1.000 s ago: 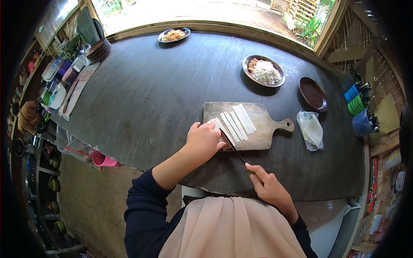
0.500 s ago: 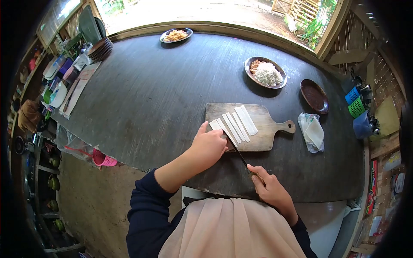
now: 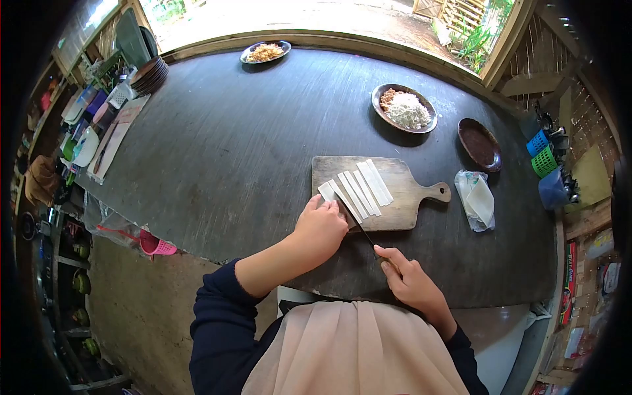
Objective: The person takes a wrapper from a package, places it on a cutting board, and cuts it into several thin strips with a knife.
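Observation:
On a wooden cutting board (image 3: 395,214) lie several pale flat strips (image 3: 373,182), side by side and slanted. My left hand (image 3: 320,227) rests at the board's left part, its fingertips pressed on the leftmost pale piece. The fingers are bent and together. My right hand (image 3: 411,280) is closed round the handle of a knife (image 3: 367,236). The dark blade runs up and left over the board's front edge to the strips, beside my left fingers; its tip is hidden there.
Behind the board stands a plate (image 3: 429,130) of white and reddish food. An oval brown dish (image 3: 480,145) and a plastic packet (image 3: 475,201) lie to the right. A plate of shredded food (image 3: 264,52) is at the back; stacked plates (image 3: 150,76) stand left.
My left fingertips have shifted slightly left and down on the pale piece. My right hand and the knife have barely moved. The whole view has shifted a little.

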### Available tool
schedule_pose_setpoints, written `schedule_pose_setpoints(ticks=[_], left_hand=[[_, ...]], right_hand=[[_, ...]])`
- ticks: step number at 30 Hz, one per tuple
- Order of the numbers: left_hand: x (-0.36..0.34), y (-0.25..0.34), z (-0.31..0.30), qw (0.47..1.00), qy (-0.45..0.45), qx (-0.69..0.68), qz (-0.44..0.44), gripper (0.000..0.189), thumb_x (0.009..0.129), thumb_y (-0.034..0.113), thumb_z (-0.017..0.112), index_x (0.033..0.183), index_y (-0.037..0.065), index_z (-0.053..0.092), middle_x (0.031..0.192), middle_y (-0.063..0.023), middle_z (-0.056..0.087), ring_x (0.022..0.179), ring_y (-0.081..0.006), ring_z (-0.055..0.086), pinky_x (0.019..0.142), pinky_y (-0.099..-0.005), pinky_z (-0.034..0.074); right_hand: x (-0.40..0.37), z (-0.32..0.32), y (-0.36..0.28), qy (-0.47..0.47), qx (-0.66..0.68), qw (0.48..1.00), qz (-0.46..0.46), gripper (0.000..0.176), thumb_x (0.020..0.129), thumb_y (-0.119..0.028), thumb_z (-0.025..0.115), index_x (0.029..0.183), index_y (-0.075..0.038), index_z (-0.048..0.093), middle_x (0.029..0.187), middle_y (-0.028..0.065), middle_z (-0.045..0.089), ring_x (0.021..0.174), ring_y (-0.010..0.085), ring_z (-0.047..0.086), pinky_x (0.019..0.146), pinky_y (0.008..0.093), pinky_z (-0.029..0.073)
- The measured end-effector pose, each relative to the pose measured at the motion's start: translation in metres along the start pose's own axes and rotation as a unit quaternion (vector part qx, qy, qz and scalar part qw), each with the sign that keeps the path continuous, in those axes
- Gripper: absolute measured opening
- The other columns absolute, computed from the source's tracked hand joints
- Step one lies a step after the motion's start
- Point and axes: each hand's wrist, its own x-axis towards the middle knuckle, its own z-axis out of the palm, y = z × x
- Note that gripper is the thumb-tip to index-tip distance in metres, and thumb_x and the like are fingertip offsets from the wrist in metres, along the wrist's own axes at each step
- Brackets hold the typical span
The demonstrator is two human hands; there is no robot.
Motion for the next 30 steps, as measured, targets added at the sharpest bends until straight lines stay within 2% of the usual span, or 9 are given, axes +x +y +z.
schedule_pose_setpoints(ticks=[3,13,20,30], left_hand=[[-0.001,0.003,0.000,1.000,0.003,-0.001,-0.010,0.031,0.091,0.029,0.059,0.105,0.004,0.069,0.120,-0.0202,0.063,0.117,-0.0262,0.058,0.105,-0.0470,0.037],[-0.001,0.006,0.003,0.999,-0.001,0.026,-0.020,0.035,0.093,0.028,0.055,0.113,0.002,0.067,0.123,-0.0193,0.063,0.119,-0.0260,0.057,0.104,-0.0456,0.038],[-0.001,0.006,0.000,1.000,-0.014,0.014,-0.017,0.036,0.094,0.029,0.054,0.114,0.002,0.066,0.122,-0.0197,0.063,0.119,-0.0265,0.057,0.104,-0.0459,0.038],[-0.004,-0.004,0.005,0.999,0.025,-0.039,0.001,0.031,0.094,0.025,0.055,0.111,0.001,0.066,0.119,-0.0194,0.064,0.116,-0.0286,0.058,0.100,-0.0436,0.041]], right_hand=[[-0.003,0.001,0.003,0.010,-0.001,1.000,-0.014,0.033,0.097,-0.009,0.050,0.130,-0.007,0.050,0.072,0.0225,0.061,0.060,0.0324,0.064,0.057,0.0356,0.046],[-0.028,-0.002,-0.003,0.015,-0.020,0.999,0.029,0.033,0.097,-0.009,0.050,0.130,-0.006,0.051,0.069,0.0200,0.059,0.051,0.0250,0.057,0.054,0.0335,0.043],[-0.043,-0.006,0.003,0.017,-0.020,0.999,0.022,0.033,0.096,-0.009,0.051,0.129,-0.007,0.052,0.064,0.0185,0.058,0.050,0.0241,0.056,0.053,0.0336,0.044],[-0.044,-0.008,0.004,0.006,-0.013,0.999,0.049,0.034,0.097,-0.009,0.050,0.130,-0.007,0.052,0.063,0.0168,0.057,0.049,0.0232,0.055,0.053,0.0343,0.043]])
